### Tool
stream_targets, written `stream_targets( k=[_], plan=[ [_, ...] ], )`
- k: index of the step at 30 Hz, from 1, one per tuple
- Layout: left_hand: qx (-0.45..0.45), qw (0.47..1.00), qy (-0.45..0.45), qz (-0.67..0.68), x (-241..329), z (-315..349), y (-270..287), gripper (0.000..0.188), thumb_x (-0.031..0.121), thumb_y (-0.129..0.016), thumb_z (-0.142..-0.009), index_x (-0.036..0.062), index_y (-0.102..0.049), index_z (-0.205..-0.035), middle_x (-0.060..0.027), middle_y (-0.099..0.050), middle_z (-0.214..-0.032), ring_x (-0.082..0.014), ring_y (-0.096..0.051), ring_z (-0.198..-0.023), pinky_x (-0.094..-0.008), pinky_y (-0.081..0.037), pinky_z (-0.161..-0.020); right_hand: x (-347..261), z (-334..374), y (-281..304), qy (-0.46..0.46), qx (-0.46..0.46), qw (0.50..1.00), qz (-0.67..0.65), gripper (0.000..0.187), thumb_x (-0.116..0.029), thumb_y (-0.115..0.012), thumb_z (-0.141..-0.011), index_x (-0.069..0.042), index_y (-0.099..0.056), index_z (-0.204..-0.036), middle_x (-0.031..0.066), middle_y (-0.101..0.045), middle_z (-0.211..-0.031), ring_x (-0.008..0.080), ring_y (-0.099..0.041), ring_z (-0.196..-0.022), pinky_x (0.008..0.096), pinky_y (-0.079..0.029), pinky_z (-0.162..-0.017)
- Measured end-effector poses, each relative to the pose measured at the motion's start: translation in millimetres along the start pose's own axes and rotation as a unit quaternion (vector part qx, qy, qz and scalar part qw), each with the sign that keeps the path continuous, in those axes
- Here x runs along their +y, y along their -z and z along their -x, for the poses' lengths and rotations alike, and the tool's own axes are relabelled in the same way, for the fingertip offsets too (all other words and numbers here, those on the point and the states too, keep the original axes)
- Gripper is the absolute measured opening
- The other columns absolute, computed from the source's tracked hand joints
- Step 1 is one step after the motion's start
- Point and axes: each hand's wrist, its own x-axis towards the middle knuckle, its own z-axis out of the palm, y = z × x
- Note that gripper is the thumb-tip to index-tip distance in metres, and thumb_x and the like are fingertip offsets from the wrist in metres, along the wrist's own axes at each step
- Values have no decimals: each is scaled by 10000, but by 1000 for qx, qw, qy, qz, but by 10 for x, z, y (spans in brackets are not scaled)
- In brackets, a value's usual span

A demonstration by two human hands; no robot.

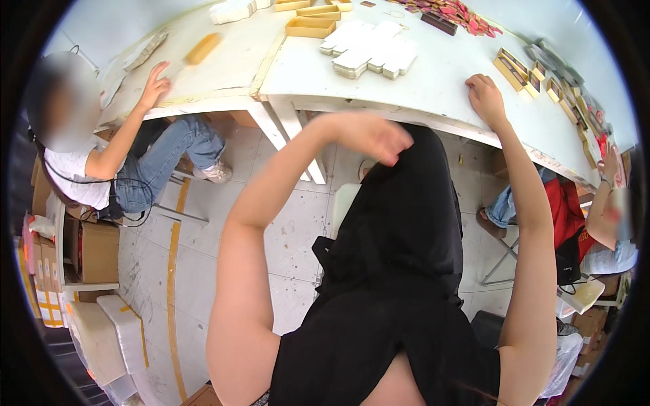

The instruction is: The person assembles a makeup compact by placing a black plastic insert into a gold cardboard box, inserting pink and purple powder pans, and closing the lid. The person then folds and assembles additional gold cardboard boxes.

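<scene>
gold-edged boxes (509, 72) near right hand (485, 99), any writing seemingly unreadable.

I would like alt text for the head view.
The left hand, blurred, is over the black-clothed lap; the right hand rests on a white table with white card stacks and gold boxes. Co-workers sit nearby.

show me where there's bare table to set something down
Free: the tabletop between the white stacks and the right hand; also the patch left of those stacks, bordered by the gold trays behind and the tabletop's front edge. Crowded: the right side, lined with gold-and-dark boxes, and the back, where red pieces are heaped.
</scene>
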Motion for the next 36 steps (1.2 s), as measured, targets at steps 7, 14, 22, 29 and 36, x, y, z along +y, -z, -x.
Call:
stream_targets(
  k=[7,14,22,29,36],
  plan=[
    [483,760,253,-355,24,-902,683,764,621,-465,-955,-18,-526,-1369,-271,-468,-1433,-442,-421,-1343,-565,-387,-1046,27,-63,-54,9,15,1000,25,178,-41,-559,-819,-40,-662,-964,104,-654,-1033,315,-600,-1021,411,-502,-893],
    [375,750,356,-411,-445,-1248,572,688,524,-443,-989,-32,-491,-1391,-267,-406,-1483,-476,-330,-1390,-733,-228,-1067,-26,-36,-46,4,15,1000,12,157,-30,-550,-840,-25,-658,-954,113,-655,-1014,324,-598,-988,417,-500,-866],
    [272,816,276,-429,-215,-617,740,590,427,-446,-1009,-28,-465,-1385,-227,-406,-1501,-430,-329,-1423,-707,-257,-1083,-83,2,-15,22,27,999,-12,139,-14,-556,-867,0,-653,-965,135,-658,-1047,330,-598,-995,408,-500,-879],
    [239,797,175,-526,-744,-410,1186,473,301,-445,-1030,-32,-469,-1365,-232,-435,-1473,-396,-413,-1378,-608,-343,-1094,-116,16,54,24,19,999,-18,166,13,-563,-856,14,-647,-1000,142,-660,-1065,333,-599,-991,406,-501,-869],
    [270,772,137,-559,-770,-330,1121,518,348,-604,-944,17,-526,-1335,-192,-502,-1429,-375,-455,-1346,-581,-360,-1093,-329,-442,79,28,-35,996,-71,265,-33,-631,-850,0,-626,-1113,159,-617,-1218,357,-584,-1105,418,-486,-944]
  ],
)
